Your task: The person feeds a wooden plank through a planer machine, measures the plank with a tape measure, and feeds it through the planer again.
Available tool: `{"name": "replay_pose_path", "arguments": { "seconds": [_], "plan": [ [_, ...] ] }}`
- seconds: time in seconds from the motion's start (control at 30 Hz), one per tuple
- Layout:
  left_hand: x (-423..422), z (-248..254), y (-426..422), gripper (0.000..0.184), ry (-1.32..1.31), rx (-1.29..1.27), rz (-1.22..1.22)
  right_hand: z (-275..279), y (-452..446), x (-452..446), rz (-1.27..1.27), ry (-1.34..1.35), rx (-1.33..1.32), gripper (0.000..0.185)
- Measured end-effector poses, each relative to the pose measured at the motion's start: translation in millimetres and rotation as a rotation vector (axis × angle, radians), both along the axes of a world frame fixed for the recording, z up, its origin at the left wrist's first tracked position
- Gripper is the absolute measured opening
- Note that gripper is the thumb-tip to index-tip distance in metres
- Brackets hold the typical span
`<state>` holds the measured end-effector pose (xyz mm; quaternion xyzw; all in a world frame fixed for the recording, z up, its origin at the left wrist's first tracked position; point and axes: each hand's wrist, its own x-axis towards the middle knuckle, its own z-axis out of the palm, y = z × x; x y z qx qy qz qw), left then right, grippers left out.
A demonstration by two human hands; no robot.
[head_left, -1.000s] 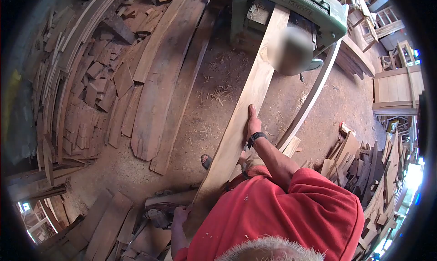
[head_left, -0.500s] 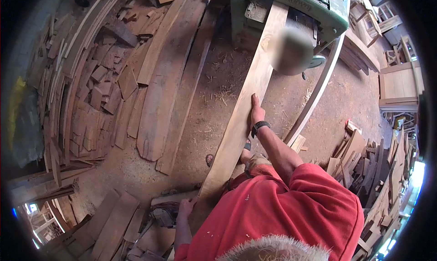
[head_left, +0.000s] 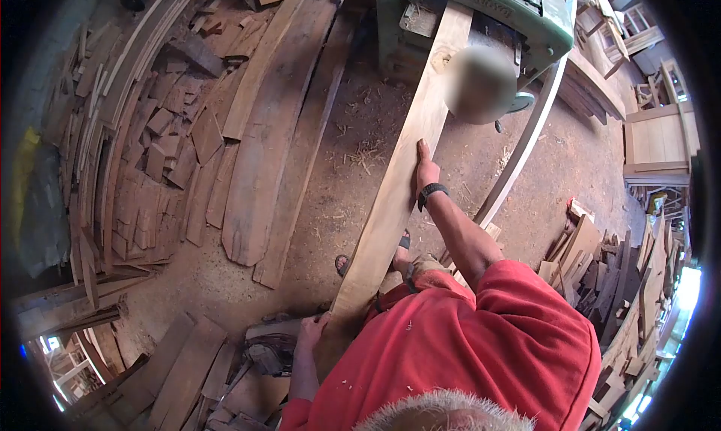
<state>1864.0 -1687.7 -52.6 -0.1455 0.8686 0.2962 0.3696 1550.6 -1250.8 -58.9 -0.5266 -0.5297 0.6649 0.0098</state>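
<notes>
A long pale wooden board slants up across the head view, its far end inside the opening of a green planer-like machine. My right hand, with a dark watch on the wrist, grips the board's right edge about halfway along; the thumb lies on the top face and the other fingers are hidden underneath. Down at the near end, my left hand is closed on the board's left edge, its fingers partly hidden. A dark knot shows on the board close to the machine.
Long planks lie on the floor to the left, beside a heap of offcuts. Scrap wood is piled at the right. A pale rail runs from the machine. Shavings litter the floor. A blurred round patch covers part of the machine front.
The board has slid slightly farther into the machine, its knot now nearer the opening. Both hands have moved forward with it, keeping their hold.
</notes>
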Motion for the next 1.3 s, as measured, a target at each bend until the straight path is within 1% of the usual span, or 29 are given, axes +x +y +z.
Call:
{"name": "replay_pose_path", "arguments": {
  "seconds": [0.1, 0.2, 0.27, 0.37, 0.47, 0.6, 0.7, 0.77, 0.8, 0.83, 0.9, 0.93, 0.97, 1.0, 1.03, 1.07, 1.1, 1.13, 1.17, 1.23, 1.3],
  "plan": [
    [-11, 12, 12, 0.078, 0.009, 0.03, -0.005, 10, 4, -4, -0.007, 0.041, -0.001, 0.095],
    [-13, 0, 12, 0.077, -0.014, -0.026, -0.026, 12, 12, -14, 0.004, 0.016, -0.011, 0.095],
    [-14, -9, 12, 0.077, -0.007, -0.028, -0.037, 11, 17, -18, -0.005, 0.044, -0.001, 0.096],
    [-22, -4, 23, 0.078, 0.009, -0.017, -0.042, -6, 28, -26, 0.027, 0.032, 0.044, 0.097],
    [-28, -14, 27, 0.079, 0.039, -0.01, -0.035, -14, 37, -36, 0.031, 0.046, 0.019, 0.098],
    [-38, -11, 38, 0.08, 0.051, -0.03, -0.052, -9, 46, -44, 0.053, 0.058, 0.0, 0.099],
    [-47, -14, 44, 0.079, 0.029, -0.056, -0.072, -11, 55, -53, 0.039, 0.024, 0.056, 0.1],
    [-52, -16, 50, 0.079, 0.04, -0.041, -0.076, -20, 66, -56, 0.107, 0.057, -0.056, 0.102],
    [-56, -15, 53, 0.079, 0.052, -0.029, -0.077, -4, 65, -49, 0.166, 0.05, -0.029, 0.102],
    [-62, -8, 59, 0.079, 0.049, -0.026, -0.078, -5, 62, -43, 0.165, 0.047, -0.027, 0.102],
    [-71, 7, 69, 0.078, 0.013, 0.02, -0.039, -10, 54, -27, 0.21, 0.169, -0.025, 0.1],
    [-74, 10, 74, 0.078, 0.01, 0.023, -0.038, -25, 48, -16, 0.209, 0.189, -0.007, 0.097],
    [-77, 12, 78, 0.077, 0.034, 0.018, -0.033, -78, 53, -6, 0.292, 0.149, 0.024, 0.092],
    [-79, 13, 80, 0.077, 0.058, 0.012, -0.027, -66, 36, 17, 0.27, 0.127, 0.07, 0.084],
    [-80, 9, 81, 0.077, 0.056, 0.014, -0.022, -49, 21, 41, 0.297, 0.119, 0.02, 0.095],
    [-80, 2, 81, 0.077, 0.051, 0.014, -0.015, -51, 12, 61, 0.369, 0.036, -0.013, 0.087],
    [-81, -3, 82, 0.077, 0.047, 0.015, -0.01, -18, -11, 82, 0.306, 0.19, -0.109, 0.078],
    [-84, 0, 85, 0.077, 0.047, 0.017, -0.008, -19, -16, 96, 0.403, 0.047, -0.122, 0.072],
    [-89, 9, 91, 0.078, 0.05, 0.018, -0.013, -30, -27, 108, 0.389, 0.061, -0.178, 0.068],
    [-97, 17, 98, 0.078, 0.053, 0.019, -0.014, -28, -44, 122, 0.392, 0.125, -0.291, 0.067],
    [-102, 18, 103, 0.079, 0.012, -0.012, -0.006, -21, -41, 122, 0.38, 0.121, -0.32, 0.067]
  ]
}}
